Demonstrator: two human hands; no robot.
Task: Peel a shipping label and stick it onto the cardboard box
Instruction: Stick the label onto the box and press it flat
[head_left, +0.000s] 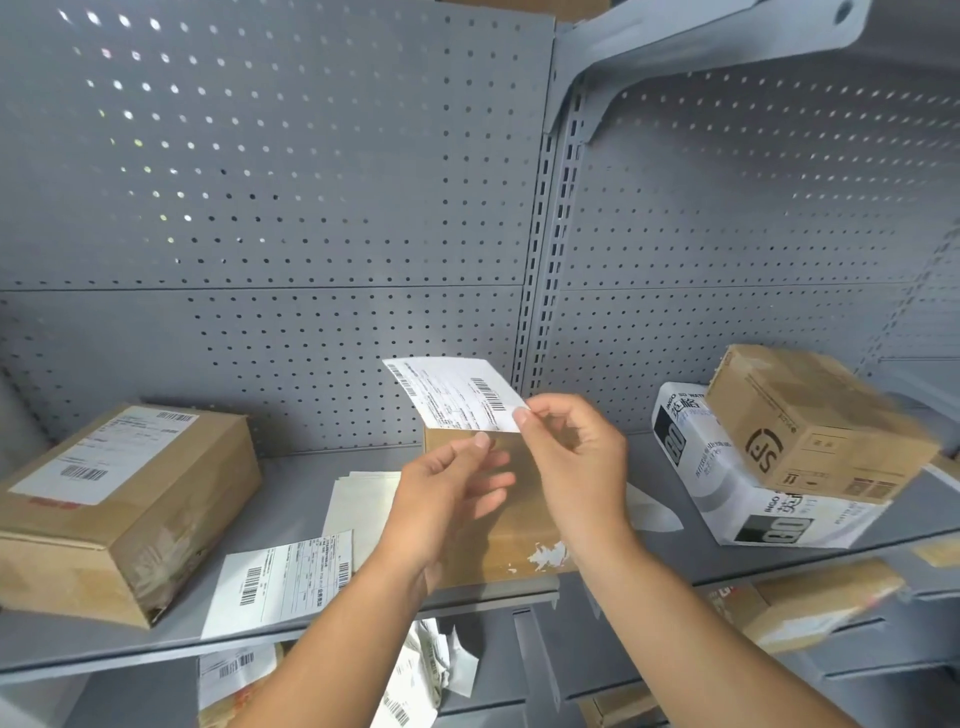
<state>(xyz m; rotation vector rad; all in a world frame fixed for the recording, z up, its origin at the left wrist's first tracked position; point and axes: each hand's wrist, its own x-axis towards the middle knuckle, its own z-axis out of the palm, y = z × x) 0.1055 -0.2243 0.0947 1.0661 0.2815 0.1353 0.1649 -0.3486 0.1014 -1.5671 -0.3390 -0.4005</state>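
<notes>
So the whole backdrop is a grey pegboard wall (270, 208) over a grey metal shelf (291, 499); on the far left of it sits a big already-labelled box (119, 509), on the right a white carton (727, 488) with a smaller brown box (815, 421) tilted on top; the target cardboard box (498, 525) is dead centre, mostly hidden behind the hands; spare label sheets (280, 577) lie near its left side; looks like we're mid-peel; the shipping label (457, 392) is held up just above the box's far edge, right hand (576, 462) pinching its lower right corner between thumb and forefinger, left hand (447, 493) pinched at the lower edge, probably on the backing, can't tell for sure; next I'd guess pull the backing clear, then lay the label flat on the box top.
</notes>
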